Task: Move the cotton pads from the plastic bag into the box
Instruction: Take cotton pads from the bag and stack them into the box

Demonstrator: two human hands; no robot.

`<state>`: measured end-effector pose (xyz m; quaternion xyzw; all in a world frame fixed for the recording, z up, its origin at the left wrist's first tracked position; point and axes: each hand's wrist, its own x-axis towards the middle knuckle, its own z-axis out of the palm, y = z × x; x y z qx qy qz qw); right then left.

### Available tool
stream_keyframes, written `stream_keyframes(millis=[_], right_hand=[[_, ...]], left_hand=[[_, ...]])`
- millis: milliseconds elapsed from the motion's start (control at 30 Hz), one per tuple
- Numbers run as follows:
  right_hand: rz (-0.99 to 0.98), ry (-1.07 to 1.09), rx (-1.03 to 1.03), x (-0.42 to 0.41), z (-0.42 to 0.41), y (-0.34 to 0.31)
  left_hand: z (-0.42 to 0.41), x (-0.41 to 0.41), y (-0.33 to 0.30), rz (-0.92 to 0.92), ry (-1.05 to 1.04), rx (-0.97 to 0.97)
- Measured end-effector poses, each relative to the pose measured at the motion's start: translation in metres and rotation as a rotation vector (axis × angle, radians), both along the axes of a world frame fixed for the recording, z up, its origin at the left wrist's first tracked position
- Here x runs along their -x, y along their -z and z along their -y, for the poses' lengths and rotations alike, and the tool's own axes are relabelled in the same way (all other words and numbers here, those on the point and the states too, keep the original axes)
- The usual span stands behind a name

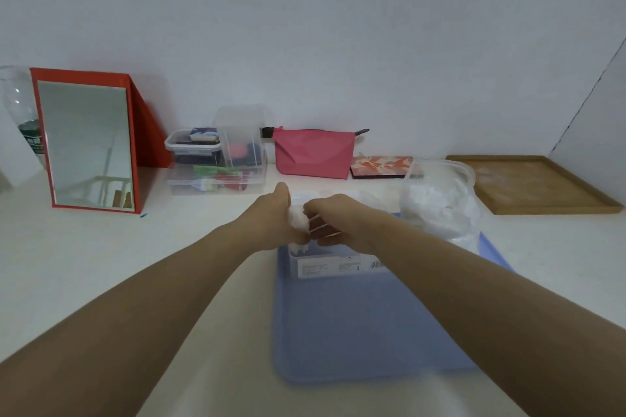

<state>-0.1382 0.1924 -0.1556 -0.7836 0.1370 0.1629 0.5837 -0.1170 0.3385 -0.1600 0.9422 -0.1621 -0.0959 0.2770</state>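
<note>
A clump of cotton pads (298, 215) sits pinched between both hands, left hand (276, 213) and right hand (330, 222) curled round it, above the clear box (338, 264) on the blue tray (366, 325). Loose pads could spill past the box rim. The plastic bag (440, 203) stands at two o'clock, crowding that side; the worktop (169, 264) toward nine o'clock gives room.

box (338, 266) mostly hidden behind both hands, only labelled front wall shows, label text too small to read | left hand (274, 217) fingers hidden behind cotton pads (299, 223), grip unclear | plastic bag (440, 203) contents blurred, no pad count | bottle (20, 112) cut by left edge | blue tray (366, 332) near rim blurred
</note>
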Motion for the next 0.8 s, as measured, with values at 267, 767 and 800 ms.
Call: stream_keyframes(millis=[267, 767, 800], right_hand=[[-0.018, -0.022, -0.103, 0.0052, 0.0056, -0.0012], [-0.043, -0.037, -0.022, 0.0076, 0.0047, -0.0087], [-0.043, -0.034, -0.02, 0.0078, 0.0048, -0.0091]], left_hand=[[-0.0055, -0.0025, -0.0031, 0.173, 0.122, -0.035], [-0.004, -0.0015, -0.0065, 0.259, 0.147, -0.138], [-0.0032, -0.0018, -0.0054, 0.266, 0.159, -0.16]])
